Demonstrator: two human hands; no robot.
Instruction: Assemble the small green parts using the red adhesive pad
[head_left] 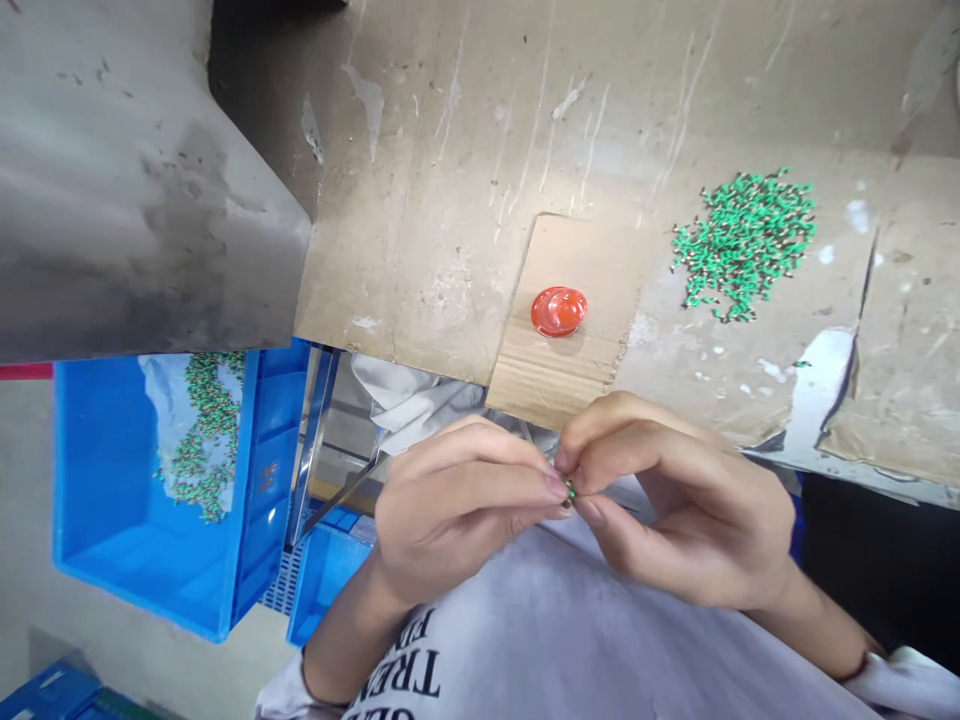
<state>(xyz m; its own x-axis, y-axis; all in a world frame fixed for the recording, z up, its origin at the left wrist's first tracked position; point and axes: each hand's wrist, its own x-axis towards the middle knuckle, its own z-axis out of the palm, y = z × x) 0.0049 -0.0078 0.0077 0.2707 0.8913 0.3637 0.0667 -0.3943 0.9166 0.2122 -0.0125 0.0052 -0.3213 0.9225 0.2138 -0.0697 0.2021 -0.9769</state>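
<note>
My left hand and my right hand meet fingertip to fingertip in front of my body, just off the worktable's near edge. Between their pinched fingers is a small green part, mostly covered, so its exact kind cannot be made out. Beyond the hands, a small red dish with a shiny inside rests on a piece of cardboard. To the right on the table lies a loose pile of small green parts with metallic-looking ends. A single green part lies apart from it.
At the left, below a grey metal housing, stands a blue crate holding a clear plastic bag and many green parts. Another blue bin is under the table. The cardboard-covered tabletop is scuffed and torn near its front edge.
</note>
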